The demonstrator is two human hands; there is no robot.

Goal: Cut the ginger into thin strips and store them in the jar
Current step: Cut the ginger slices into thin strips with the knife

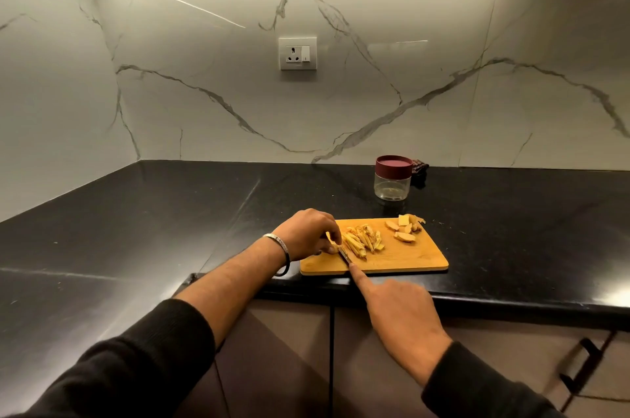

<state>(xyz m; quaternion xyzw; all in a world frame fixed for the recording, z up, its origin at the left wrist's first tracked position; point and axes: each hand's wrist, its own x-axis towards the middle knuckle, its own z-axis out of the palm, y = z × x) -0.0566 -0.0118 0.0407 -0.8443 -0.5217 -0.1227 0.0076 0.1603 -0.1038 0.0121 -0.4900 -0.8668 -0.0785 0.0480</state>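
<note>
Head view: we are cataloguing.
Right hand (pixel 402 312): gripping knife (pixel 345 254).
Left hand (pixel 308 233): pinching ginger strips (pixel 363 240), just right of it, lying across the blade.

Yellow ginger strips (pixel 363 240) on an orange-tan board (pixel 409 257) at the black counter's (pixel 136 230) front edge; clear jar (pixel 392 178), maroon lid (pixel 393 165); white wall (pixel 204 42) with grey marble veins; black sleeves (pixel 119 366).

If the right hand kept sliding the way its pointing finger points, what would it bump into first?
Most likely the pile of ginger strips. The right hand has its forefinger stretched along the knife, aimed up and left across the cutting board. The left hand sits just beyond, so depth is uncertain.
</note>
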